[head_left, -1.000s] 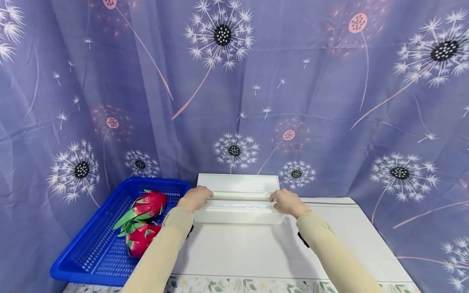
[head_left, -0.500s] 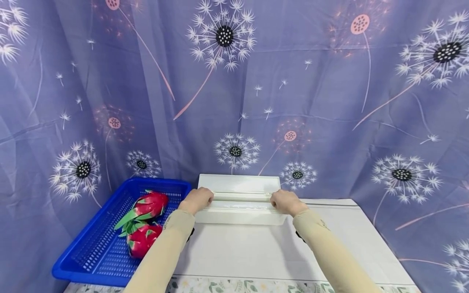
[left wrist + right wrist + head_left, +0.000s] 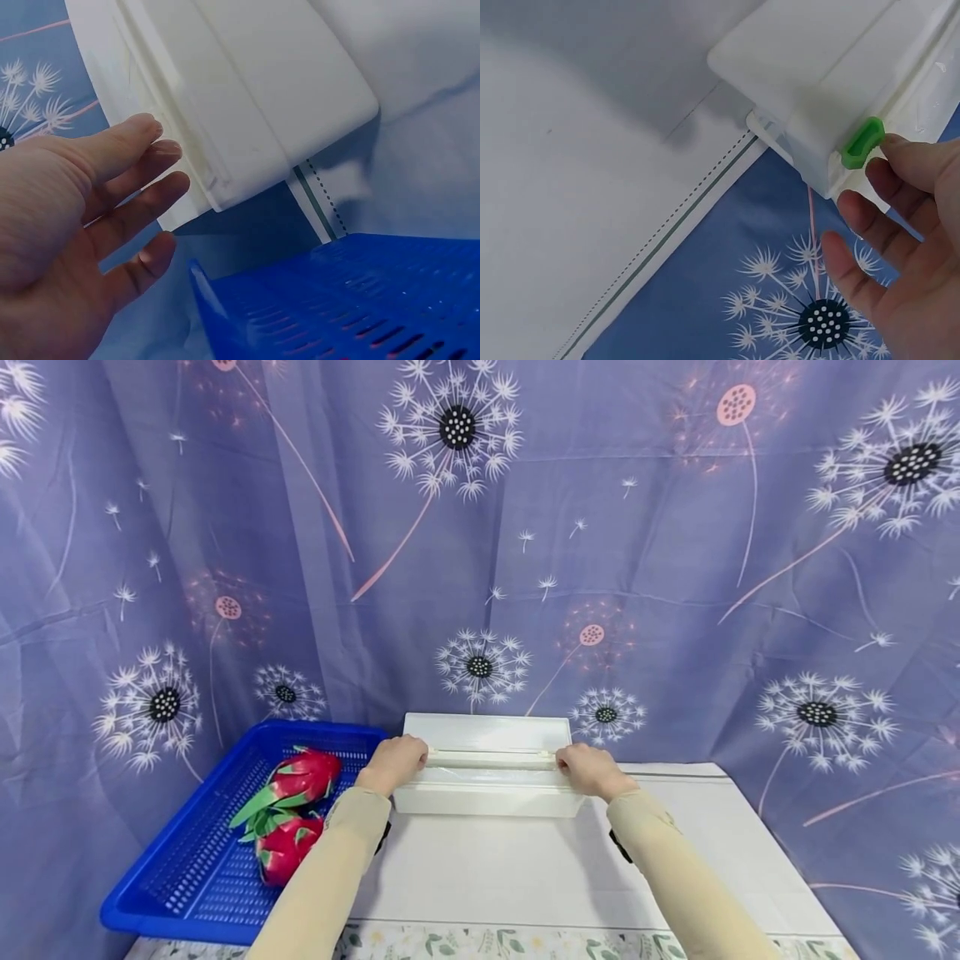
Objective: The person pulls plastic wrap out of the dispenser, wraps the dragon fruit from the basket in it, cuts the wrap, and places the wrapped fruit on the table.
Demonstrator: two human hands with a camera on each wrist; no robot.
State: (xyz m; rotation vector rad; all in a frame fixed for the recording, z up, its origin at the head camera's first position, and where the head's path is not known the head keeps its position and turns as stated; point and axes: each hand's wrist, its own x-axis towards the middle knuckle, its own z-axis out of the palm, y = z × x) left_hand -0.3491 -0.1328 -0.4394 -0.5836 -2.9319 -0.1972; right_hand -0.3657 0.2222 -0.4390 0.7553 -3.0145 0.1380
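A long white cling film dispenser point(image 3: 487, 802) lies across the table, its lid point(image 3: 487, 732) raised at the back. Shiny clear cling film point(image 3: 495, 776) shows along its top between my hands. My left hand point(image 3: 395, 763) is at the left end; in the left wrist view its thumb and forefinger point(image 3: 141, 136) pinch close together at the film's edge, other fingers loosely bent. At the right end, my right hand point(image 3: 590, 771) pinches the film's edge between thumb and forefinger. Its thumb is beside a green slide cutter point(image 3: 863, 142) in the right wrist view.
A blue plastic basket point(image 3: 161, 893) stands to the left, holding a red dragon fruit point(image 3: 306, 777) and another dragon fruit point(image 3: 287, 850) with green leaves. A white cloth point(image 3: 495, 877) covers the table. Behind hangs a purple dandelion curtain point(image 3: 637, 527).
Both hands' fingers have curled in more over the dispenser's ends. The left hand has shifted slightly left; the right hand has stayed nearly in place. The dispenser has hardly moved.
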